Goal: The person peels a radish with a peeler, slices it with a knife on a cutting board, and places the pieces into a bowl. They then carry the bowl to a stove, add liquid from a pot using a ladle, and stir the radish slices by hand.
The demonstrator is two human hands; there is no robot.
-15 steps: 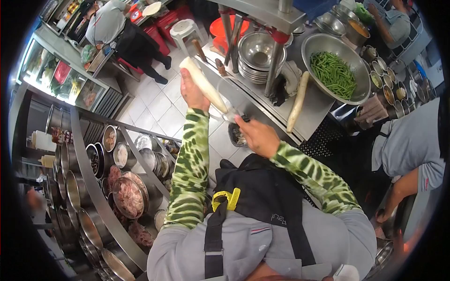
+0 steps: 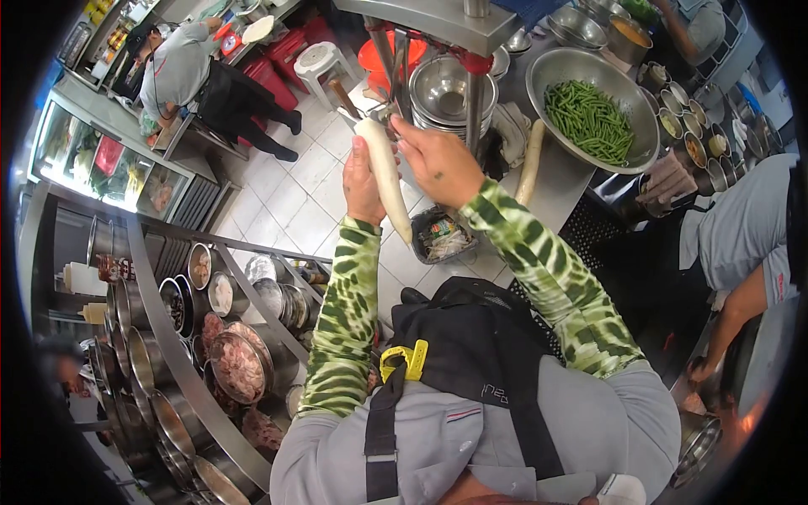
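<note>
While the left hand (image 2: pixel 362 181) grips a white radish (image 2: pixel 385 175), the right hand (image 2: pixel 438 160) closes near its top, whatever tool it holds hidden behind its knuckles.

Bright, even indoor light; strong fisheye bending, black vignette at edges, slight blur.

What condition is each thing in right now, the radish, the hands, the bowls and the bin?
White radish: peeled pale, held upright over the floor.
Left hand: gripping the radish from the side.
Right hand: at the radish's upper end; whether it holds a tool is hidden.
Second radish: lying on the steel counter.
Large bowl: filled with green beans.
Stacked bowls: nested, top one empty.
Bin: open, holding scraps.
</note>
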